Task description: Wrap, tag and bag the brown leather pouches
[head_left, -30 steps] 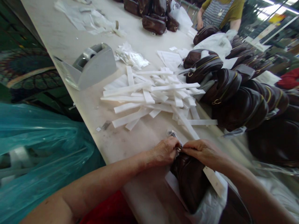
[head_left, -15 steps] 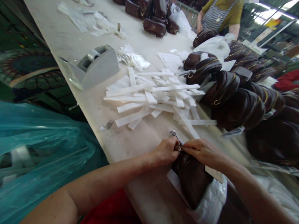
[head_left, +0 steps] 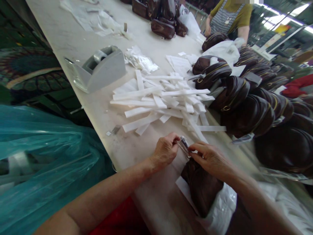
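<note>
A dark brown leather bag [head_left: 204, 189] lies at the table's near edge, partly inside white plastic wrap [head_left: 221, 205]. At its upper end my right hand [head_left: 207, 158] pinches a small metal piece near a wrapped strip [head_left: 184, 142]. Just left of that strip, my left hand [head_left: 166, 148] is closed, its fingertips pinching something thin, too small to make out. A white card [head_left: 186, 191] sticks out from under the bag's left side. Ahead of both hands is a loose pile of white strips [head_left: 156, 102].
A grey tape dispenser [head_left: 102, 70] stands on the table [head_left: 132, 147] at the left. Many brown bags [head_left: 246, 111] are heaped on the right, more [head_left: 162, 27] at the back. Teal plastic [head_left: 49, 163] hangs at the left. A person in a checked apron [head_left: 223, 19] stands across the table.
My left hand has moved left and up, away from the bag's end and my right hand. The wrapped strip between the hands now shows more fully.
</note>
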{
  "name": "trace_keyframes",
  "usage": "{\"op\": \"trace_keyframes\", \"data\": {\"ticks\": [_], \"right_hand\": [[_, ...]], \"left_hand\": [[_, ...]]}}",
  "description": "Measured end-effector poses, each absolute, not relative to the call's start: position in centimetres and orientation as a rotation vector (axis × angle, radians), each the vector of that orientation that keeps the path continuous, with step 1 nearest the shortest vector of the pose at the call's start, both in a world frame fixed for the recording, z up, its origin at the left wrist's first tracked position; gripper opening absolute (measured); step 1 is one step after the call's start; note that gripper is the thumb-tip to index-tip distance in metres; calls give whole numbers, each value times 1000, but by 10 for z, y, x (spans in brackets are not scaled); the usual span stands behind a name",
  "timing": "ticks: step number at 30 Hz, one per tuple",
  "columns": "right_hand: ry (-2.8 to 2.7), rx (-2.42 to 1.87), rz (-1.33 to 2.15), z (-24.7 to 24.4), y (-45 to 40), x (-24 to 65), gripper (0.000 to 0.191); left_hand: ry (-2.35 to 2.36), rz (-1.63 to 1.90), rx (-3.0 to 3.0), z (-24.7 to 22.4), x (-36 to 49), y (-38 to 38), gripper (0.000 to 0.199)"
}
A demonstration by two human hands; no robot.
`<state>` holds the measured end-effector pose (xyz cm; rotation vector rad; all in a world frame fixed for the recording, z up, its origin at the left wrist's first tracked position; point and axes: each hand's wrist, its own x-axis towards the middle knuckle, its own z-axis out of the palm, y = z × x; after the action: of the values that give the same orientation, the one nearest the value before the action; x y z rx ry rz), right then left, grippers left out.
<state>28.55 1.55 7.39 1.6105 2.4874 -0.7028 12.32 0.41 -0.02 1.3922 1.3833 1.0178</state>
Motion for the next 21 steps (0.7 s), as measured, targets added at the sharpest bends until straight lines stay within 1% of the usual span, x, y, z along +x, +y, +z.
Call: {"op": "trace_keyframes", "data": {"ticks": [10, 18, 21], "right_hand": [[2508, 1555, -667, 65, 17, 274, 20], [2530, 1606, -703, 61, 16, 277, 19], [2553, 1613, -668, 58, 15, 277, 18]], "left_hand": [[1380, 1062, 1336, 0, 121, 6, 19], [1378, 1048, 1329, 0, 121, 7, 18], [1377, 1069, 1313, -1, 121, 7, 17]]}}
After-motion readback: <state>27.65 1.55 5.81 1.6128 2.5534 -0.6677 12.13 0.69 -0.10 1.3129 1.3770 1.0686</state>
